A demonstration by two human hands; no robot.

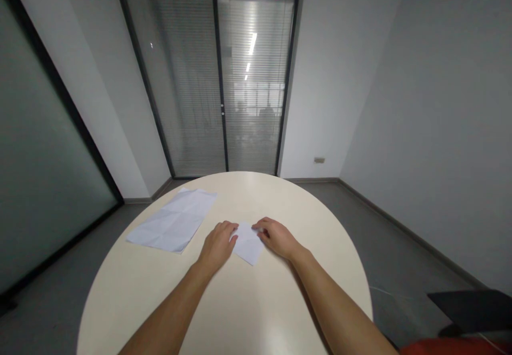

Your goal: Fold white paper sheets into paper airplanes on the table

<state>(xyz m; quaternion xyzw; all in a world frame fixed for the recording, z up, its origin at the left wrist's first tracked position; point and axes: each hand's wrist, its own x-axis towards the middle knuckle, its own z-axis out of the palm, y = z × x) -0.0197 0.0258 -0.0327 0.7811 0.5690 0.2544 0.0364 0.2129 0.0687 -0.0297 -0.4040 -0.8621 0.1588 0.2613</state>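
A small folded white paper (248, 247) lies on the pale round table (144, 296), with one corner pointing toward me. My left hand (219, 244) is at its left edge, thumb and fingers closed on the paper. On the opposite side, my right hand (276, 236) pinches the upper right edge between thumb and fingers. The fingertips partly cover both side edges. Larger creased white sheets (174, 220) lie flat at the left of the table, apart from my hands.
Beyond the table stands a dark-framed glass door (222, 83) with blinds. A dark flat object (472, 309) and something red (448, 347) are at the lower right, beside the table. A frosted glass panel (44, 131) is at the left.
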